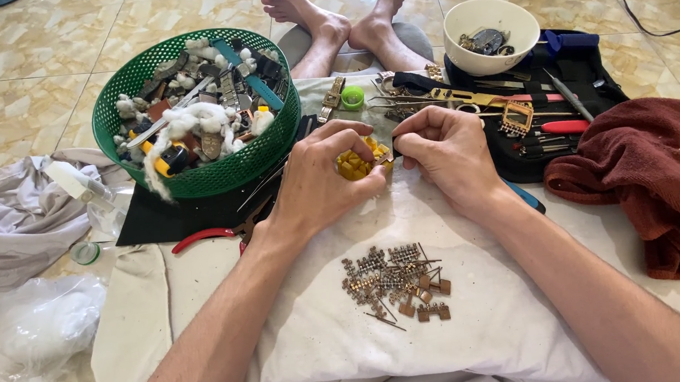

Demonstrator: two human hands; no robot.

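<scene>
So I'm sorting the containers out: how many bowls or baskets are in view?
2. A green mesh basket full of watch parts sits left of the left hand; a white bowl stands beyond the right hand, by the tool case. None seem hidden.

Yellow block: small, chunky, bright plastic, half hidden in curled left hand. Tiny dark metal piece at block's right edge, pinched by right hand, above white cloth.

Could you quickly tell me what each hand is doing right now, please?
Left hand: closed around a yellow block.
Right hand: fingers pinched shut at the block; what they grip cannot be told.
</scene>
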